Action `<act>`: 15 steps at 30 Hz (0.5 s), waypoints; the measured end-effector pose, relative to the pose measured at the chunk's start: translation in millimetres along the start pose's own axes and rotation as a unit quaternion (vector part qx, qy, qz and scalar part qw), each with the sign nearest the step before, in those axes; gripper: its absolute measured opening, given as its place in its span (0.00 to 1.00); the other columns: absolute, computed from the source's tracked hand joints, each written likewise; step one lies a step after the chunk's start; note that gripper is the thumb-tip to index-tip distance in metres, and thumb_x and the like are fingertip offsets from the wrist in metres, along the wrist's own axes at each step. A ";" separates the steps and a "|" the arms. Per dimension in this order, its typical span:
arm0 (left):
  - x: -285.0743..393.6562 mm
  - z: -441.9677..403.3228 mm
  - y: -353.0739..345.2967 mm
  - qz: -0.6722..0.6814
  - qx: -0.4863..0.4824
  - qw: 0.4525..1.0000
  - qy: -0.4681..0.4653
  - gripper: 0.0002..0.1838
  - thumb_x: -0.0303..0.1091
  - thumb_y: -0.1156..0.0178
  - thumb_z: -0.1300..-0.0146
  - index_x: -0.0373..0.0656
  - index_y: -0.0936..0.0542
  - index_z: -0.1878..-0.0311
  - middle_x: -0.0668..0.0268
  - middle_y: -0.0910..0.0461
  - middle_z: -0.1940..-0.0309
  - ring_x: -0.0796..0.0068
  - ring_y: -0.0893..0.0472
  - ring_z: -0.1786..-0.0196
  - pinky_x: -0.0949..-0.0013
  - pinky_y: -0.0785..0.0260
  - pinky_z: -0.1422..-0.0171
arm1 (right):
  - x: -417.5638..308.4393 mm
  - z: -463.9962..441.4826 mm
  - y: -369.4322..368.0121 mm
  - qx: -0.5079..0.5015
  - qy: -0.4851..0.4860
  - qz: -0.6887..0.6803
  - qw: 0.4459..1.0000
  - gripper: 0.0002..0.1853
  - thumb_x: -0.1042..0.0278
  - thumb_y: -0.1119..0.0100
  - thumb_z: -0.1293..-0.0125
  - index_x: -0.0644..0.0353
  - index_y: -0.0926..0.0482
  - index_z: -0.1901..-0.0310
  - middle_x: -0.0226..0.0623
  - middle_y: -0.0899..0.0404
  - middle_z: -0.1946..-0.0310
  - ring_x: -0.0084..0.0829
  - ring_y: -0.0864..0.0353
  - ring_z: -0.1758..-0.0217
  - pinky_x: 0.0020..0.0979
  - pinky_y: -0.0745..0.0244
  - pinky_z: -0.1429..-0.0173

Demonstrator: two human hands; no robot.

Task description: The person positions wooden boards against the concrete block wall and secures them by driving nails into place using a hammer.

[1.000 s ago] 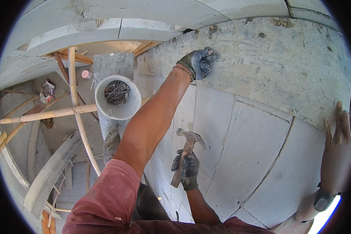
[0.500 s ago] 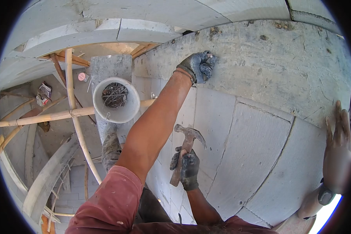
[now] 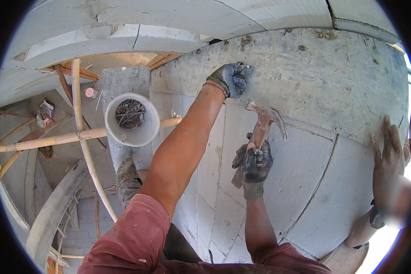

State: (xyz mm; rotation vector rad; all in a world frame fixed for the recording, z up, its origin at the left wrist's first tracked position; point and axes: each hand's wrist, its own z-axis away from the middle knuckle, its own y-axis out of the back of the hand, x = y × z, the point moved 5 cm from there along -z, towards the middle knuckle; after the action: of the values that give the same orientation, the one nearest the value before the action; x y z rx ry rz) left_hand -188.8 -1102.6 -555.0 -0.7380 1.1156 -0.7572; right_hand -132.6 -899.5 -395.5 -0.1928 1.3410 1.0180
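My left hand [image 3: 233, 80], in a dark worn glove, is stretched far forward against the long grey board [image 3: 324, 77]. Its fingers are curled together at the board's face; whatever they pinch is too small to make out. In my right hand [image 3: 255, 164], gloved as well, is a claw hammer [image 3: 262, 125] gripped by its handle. The hammer's head points up, just below the board's lower edge and to the right of my left hand.
A white bucket [image 3: 153, 123] of nails stands on a plank [image 3: 123, 80] at left. Wooden poles [image 3: 50, 138] cross over the lower floor there. Pale blocks [image 3: 301, 160] form the wall under the board. Another person's hand [image 3: 388, 141] rests at the board's right end.
My right hand has raised the hammer up and to the right, closer to the board. My left hand stays at nearly the same spot. The view has shifted slightly.
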 end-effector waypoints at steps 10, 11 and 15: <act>2.1 -13.1 0.5 0.017 -0.018 1.000 -0.001 0.10 0.36 0.51 0.28 0.47 0.22 0.63 0.67 0.17 0.72 0.80 0.34 0.86 0.78 0.43 0.86 | -37.0 -69.6 -22.2 0.036 0.181 0.360 0.915 0.19 0.73 0.48 0.34 0.70 0.30 0.43 0.46 0.21 0.73 0.38 0.19 0.75 0.36 0.23 0.68; 1.0 -13.7 1.3 0.022 -0.034 0.999 0.017 0.11 0.37 0.51 0.28 0.46 0.22 0.64 0.67 0.17 0.73 0.80 0.34 0.86 0.78 0.43 0.86 | -47.0 -69.9 -24.6 0.050 0.265 0.390 0.880 0.20 0.73 0.47 0.35 0.70 0.30 0.42 0.47 0.21 0.73 0.41 0.18 0.74 0.38 0.23 0.68; -0.4 -7.3 -0.4 0.044 -0.003 0.999 -0.009 0.14 0.39 0.52 0.27 0.44 0.22 0.66 0.66 0.18 0.75 0.79 0.34 0.86 0.78 0.44 0.86 | -80.1 -54.3 -52.1 0.106 0.408 0.417 0.805 0.23 0.75 0.42 0.40 0.70 0.31 0.42 0.53 0.20 0.70 0.48 0.17 0.70 0.41 0.22 0.66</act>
State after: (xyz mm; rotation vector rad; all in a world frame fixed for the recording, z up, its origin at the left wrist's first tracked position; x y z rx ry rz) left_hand -195.9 -1103.4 -556.4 -0.6947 1.1272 -0.6707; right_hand -126.0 -1004.6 -363.7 0.1910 2.4389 1.5893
